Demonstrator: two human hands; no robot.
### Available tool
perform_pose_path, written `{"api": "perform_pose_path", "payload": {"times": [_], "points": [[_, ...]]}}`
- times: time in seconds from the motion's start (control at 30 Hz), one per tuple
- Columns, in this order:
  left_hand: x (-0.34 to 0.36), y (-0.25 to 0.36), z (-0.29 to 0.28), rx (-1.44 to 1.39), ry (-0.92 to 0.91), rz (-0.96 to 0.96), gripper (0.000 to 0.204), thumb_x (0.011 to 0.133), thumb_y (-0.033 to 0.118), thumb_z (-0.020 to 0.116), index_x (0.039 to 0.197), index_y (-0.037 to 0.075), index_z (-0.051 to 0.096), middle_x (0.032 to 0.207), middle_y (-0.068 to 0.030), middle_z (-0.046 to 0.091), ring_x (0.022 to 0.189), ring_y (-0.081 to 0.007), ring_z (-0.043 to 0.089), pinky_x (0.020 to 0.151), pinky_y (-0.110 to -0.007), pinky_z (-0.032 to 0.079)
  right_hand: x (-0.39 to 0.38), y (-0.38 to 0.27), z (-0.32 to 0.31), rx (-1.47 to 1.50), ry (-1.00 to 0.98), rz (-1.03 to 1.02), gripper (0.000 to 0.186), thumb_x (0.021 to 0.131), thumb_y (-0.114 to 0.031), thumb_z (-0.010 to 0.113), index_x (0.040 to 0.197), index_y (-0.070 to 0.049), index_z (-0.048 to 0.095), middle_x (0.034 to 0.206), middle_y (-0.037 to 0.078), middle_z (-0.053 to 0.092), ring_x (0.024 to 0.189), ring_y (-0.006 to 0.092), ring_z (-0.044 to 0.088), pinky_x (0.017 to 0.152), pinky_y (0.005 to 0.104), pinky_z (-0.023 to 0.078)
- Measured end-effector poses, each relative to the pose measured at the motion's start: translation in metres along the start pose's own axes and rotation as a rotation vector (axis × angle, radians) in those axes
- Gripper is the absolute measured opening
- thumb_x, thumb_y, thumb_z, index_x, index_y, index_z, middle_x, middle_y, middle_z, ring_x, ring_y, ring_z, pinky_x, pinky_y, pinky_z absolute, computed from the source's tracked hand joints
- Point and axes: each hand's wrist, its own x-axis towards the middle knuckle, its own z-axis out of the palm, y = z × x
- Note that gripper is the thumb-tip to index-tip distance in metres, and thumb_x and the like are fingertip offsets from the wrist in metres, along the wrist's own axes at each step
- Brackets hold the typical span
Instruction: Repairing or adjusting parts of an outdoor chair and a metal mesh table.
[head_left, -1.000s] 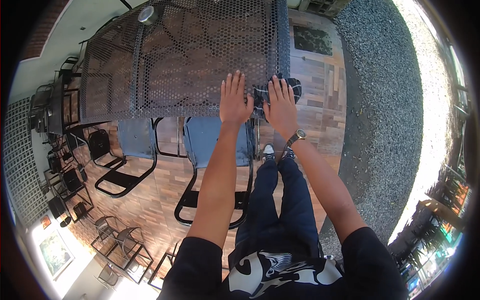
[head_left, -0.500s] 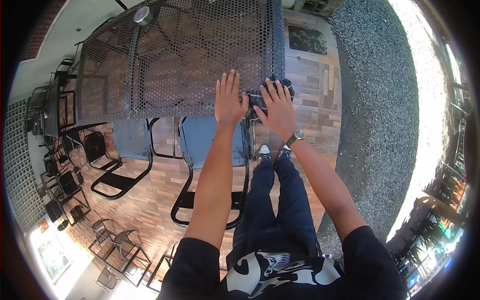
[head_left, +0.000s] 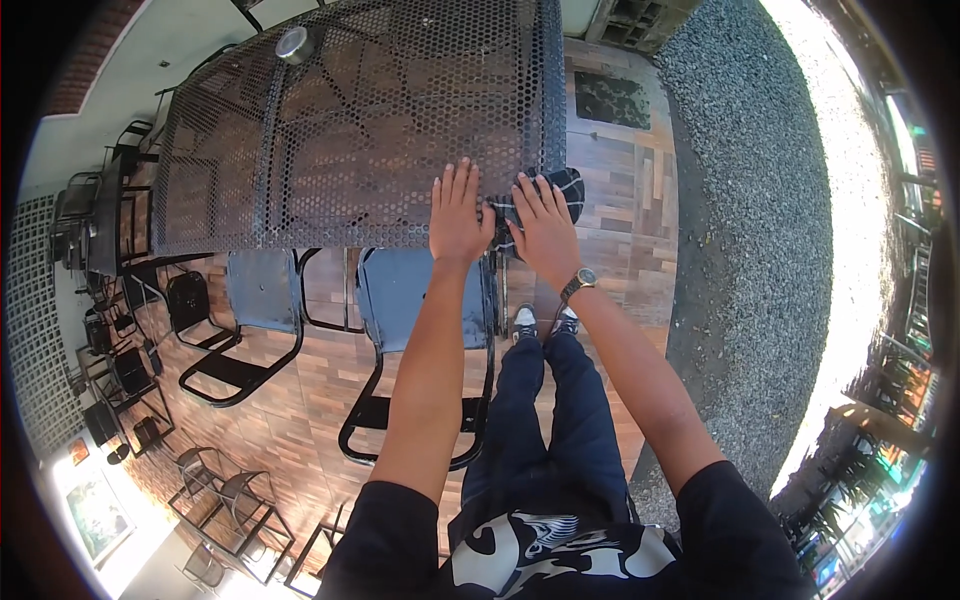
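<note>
A dark plaid cloth (head_left: 572,189) lies folded at the near right corner of a dark metal mesh table (head_left: 390,110). My right hand (head_left: 545,230), with a watch on its wrist, presses flat on the cloth with fingers outstretched. Part of the cloth shows to the left of that hand, close to my left thumb. My left hand (head_left: 457,222) rests palm down on the bare mesh near the front edge, its fingers straight and its thumb apart. Whether the left thumb touches the cloth, I cannot tell.
A round metal tin (head_left: 293,45) stands toward the table's far left. Two metal chairs with grey backs (head_left: 405,298) (head_left: 264,290) stand along the near edge. More chairs and tables fill the left. Gravel (head_left: 760,220) borders the tiled floor (head_left: 625,265) on the right.
The table and both hands sit slightly lower in the picture. My right hand and the cloth have shifted a little toward me; both hands stay flat.
</note>
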Motion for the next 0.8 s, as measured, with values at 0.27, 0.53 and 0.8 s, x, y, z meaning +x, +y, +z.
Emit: {"api": "perform_pose_path", "payload": {"times": [0.27, 0.53, 0.8], "points": [[-0.004, -0.001, -0.003, 0.013, -0.044, -0.026, 0.063, 0.094, 0.031, 0.042, 0.152, 0.009, 0.032, 0.161, -0.0055, 0.022, 0.150, -0.0253, 0.016, 0.124, -0.042, 0.013, 0.001, -0.007, 0.004, 0.000, 0.003, 0.042, 0.053, 0.093, -0.028, 0.058, 0.139, -0.003, 0.048, 0.153, 0.011, 0.038, 0.142, 0.0322, 0.031, 0.119, 0.0471, 0.022], [-0.001, 0.006, -0.006, -0.022, -0.056, -0.032, 0.064, 0.093, 0.029, 0.044, 0.153, 0.011, 0.029, 0.161, -0.0052, 0.022, 0.150, -0.0262, 0.016, 0.123, -0.043, 0.013, 0.027, 0.006, 0.004, 0.015, 0.004, 0.082, 0.049, 0.096, -0.029, 0.055, 0.139, -0.006, 0.049, 0.154, 0.010, 0.037, 0.143, 0.0321, 0.031, 0.118, 0.0484, 0.022], [0.001, 0.006, -0.011, -0.046, -0.022, -0.015, 0.062, 0.092, 0.028, 0.045, 0.151, 0.009, 0.034, 0.160, -0.0069, 0.025, 0.149, -0.0276, 0.018, 0.123, -0.044, 0.013, 0.069, 0.074, -0.054, 2.015, 0.012, 0.866, 0.039, 0.101, -0.038, 0.052, 0.119, -0.007, 0.065, 0.112, 0.007, 0.071, 0.100, 0.0231, 0.068, 0.092, 0.0361, 0.052]]}}
